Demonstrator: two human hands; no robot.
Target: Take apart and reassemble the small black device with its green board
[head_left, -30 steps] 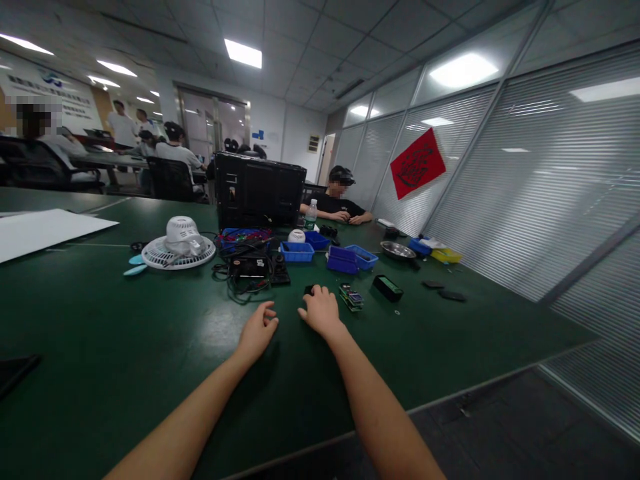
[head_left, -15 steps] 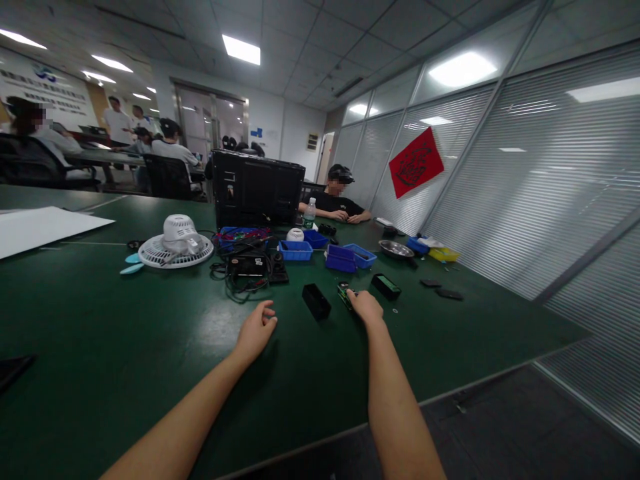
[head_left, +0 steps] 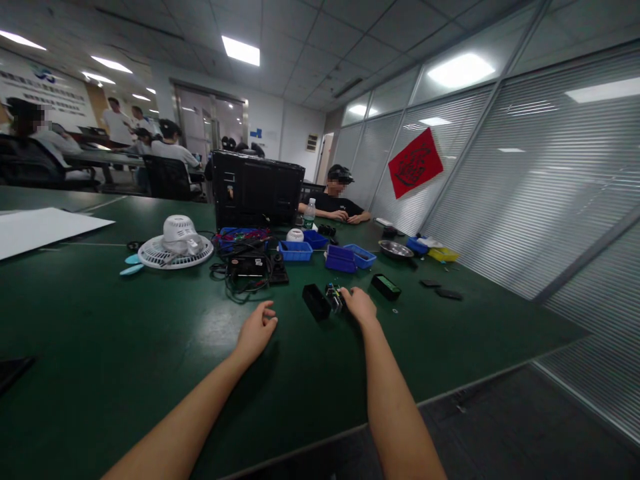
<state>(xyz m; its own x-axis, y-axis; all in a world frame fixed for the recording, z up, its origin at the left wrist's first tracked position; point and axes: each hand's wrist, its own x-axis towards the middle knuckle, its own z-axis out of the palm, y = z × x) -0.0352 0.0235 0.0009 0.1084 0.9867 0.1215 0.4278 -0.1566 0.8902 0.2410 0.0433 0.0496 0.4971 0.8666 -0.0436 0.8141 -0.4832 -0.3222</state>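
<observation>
Black box point(head_left: 316, 301) just left of right hand point(head_left: 359, 305) fingers; trays point(head_left: 350, 257) beyond. Fingers pinching circuit board point(head_left: 334, 297) (green, small). Left hand point(head_left: 256, 331) loosely curled, on table point(head_left: 125, 320).

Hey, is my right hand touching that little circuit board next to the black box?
Touching. The head view shows the right hand with its fingers closed on the small circuit board, no gap between them, beside the black box.
</observation>
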